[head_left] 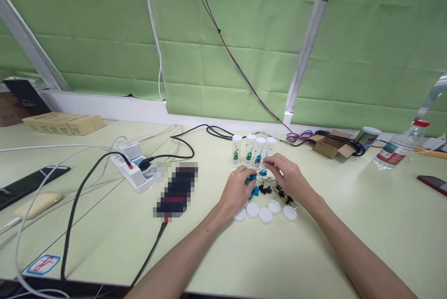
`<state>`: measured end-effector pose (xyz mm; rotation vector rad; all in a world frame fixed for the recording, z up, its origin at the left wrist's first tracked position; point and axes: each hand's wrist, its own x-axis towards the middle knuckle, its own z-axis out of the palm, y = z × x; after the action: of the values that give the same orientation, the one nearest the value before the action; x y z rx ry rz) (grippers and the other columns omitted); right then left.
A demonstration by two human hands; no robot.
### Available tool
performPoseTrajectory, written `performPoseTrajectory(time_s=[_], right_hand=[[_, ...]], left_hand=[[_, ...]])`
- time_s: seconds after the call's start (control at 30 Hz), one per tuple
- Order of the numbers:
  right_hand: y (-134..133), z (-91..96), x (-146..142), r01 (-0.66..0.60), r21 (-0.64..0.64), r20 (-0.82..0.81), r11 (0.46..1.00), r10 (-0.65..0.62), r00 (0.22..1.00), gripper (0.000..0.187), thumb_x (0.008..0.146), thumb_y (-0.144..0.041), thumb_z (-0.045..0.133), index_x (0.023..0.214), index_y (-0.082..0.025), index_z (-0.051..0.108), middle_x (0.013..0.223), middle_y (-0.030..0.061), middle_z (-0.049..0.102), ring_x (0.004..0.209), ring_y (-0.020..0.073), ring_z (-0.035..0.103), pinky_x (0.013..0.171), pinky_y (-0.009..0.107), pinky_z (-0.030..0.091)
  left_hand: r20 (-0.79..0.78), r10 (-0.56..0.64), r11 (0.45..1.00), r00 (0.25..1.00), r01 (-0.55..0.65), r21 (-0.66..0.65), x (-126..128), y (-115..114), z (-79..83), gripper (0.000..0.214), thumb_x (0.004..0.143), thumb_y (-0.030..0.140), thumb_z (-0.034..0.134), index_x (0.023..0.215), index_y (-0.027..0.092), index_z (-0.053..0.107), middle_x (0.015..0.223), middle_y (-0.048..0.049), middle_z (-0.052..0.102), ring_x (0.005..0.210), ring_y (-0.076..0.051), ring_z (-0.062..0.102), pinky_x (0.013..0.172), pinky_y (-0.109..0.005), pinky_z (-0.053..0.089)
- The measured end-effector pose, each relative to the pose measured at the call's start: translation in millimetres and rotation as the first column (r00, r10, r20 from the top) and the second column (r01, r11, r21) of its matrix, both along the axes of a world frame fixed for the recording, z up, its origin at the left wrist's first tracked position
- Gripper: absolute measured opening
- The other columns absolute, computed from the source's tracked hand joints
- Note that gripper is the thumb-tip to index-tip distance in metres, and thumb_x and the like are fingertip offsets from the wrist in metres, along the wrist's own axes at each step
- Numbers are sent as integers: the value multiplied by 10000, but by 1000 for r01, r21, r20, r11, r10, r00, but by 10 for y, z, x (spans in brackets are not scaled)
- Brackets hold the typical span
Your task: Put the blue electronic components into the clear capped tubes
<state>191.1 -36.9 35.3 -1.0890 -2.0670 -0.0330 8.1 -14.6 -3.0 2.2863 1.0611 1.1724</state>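
Observation:
My left hand is closed in a pinch around a small blue piece with a thin wire. Just right of it, my right hand has its fingertips pinched together; what they hold is too small to make out. Behind both hands, several clear tubes with white caps stand upright, with small green or blue wired pieces inside. More blue pieces and black pieces with metal wires lie between and under my hands. Several loose round white caps rest on the table nearer to me.
Left of my hands are a blurred-out dark device on a cable, a white power strip, a black phone and cardboard boxes. On the right stand an open small box, a can and a water bottle.

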Motion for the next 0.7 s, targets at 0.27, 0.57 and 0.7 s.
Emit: performPoseTrajectory(time_s=[0.27,0.57,0.7], right_hand=[[-1,-14,-22,-25,27,-12,999,25,1000,185,976,-230,375,1013,-219,555,892,80,585,816,199,561,719,330,465],[-6,-28,-55,-34,59,-48,998,37,998,173,975,-249,387,1033,-226,548,901,80,595,811,199,578,712,332,476],[-8,-32,-70,-44,63,-59,997,48,997,169,971,-231,396,1059,-222,540,900,75,599,811,193,583,713,326,478]], left_hand=[[-3,-8,1000,1000,8,9,6,-11,-15,254,801,132,575,1031,211,649,938,-42,646,742,-155,587,694,-279,482],[71,16,993,997,-7,-121,12,-27,-13,483,788,157,573,1249,254,470,887,-2,632,705,-137,555,633,-245,458],[78,-5,989,997,16,-144,-3,-54,20,644,787,155,561,1373,287,328,906,7,609,696,-125,538,646,-237,450]])
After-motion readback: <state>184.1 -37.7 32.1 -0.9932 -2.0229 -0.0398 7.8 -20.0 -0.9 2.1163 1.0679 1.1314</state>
